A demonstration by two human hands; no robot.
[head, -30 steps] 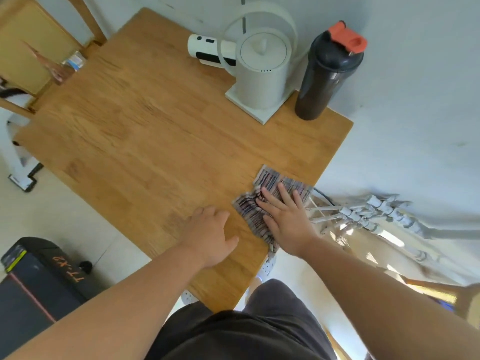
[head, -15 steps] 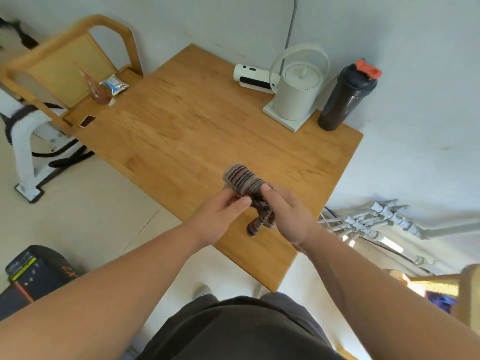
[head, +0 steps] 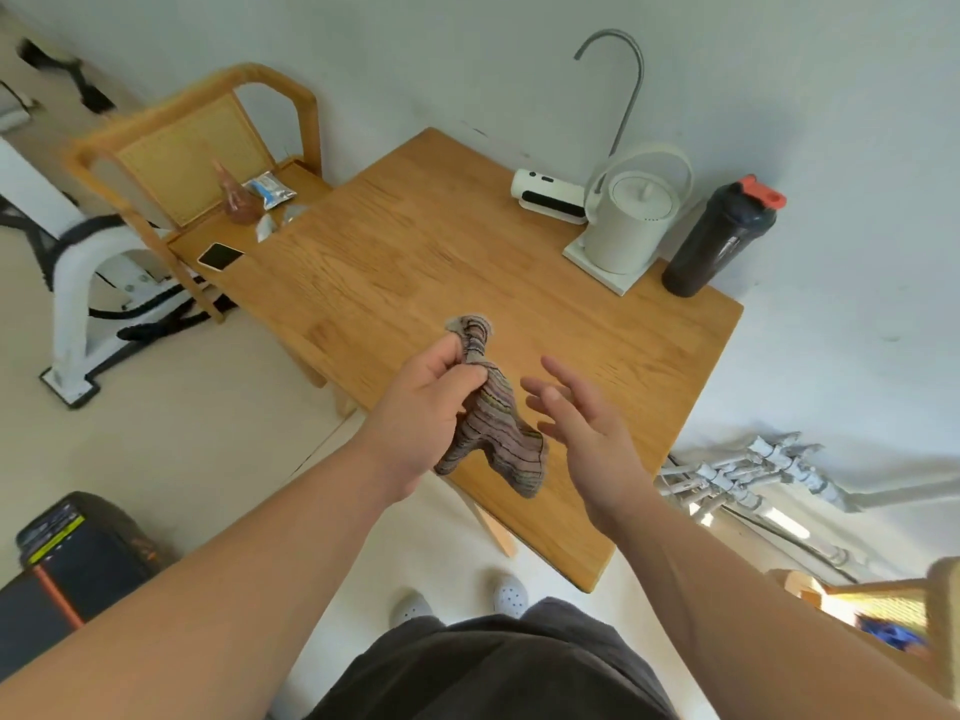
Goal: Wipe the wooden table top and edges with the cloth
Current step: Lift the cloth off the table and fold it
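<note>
The striped cloth [head: 493,428] is off the wooden counter [head: 415,252], held up in the middle of the frame over the counter's near part. The left hand [head: 431,407] grips it about a third of the way down. Its fingers [head: 449,356] are curled in against the thumb, pinching the bunched fabric between them. A short twisted end of the cloth sticks up above those fingers. The longer part hangs below the palm and sags toward the lower right, where it spreads into a loose flap.

The right hand [head: 582,423] is just right of the cloth, palm turned toward it. Its fingers [head: 558,371] are straight and spread, holding nothing. A narrow gap shows between this hand and the hanging flap.

Toward the upper right of the frame, along the counter's far edge by the wall, stand a pale kettle [head: 631,220] on its base and a dark bottle [head: 722,241] with a red-orange cap. A white device [head: 550,194] lies on its side just left of the kettle. At the upper left a wooden chair [head: 197,148] is pushed against the counter's end. A phone [head: 221,256] and a small packet [head: 270,189] lie on its seat. Pale pipes [head: 753,465] run along the wall at right.
</note>
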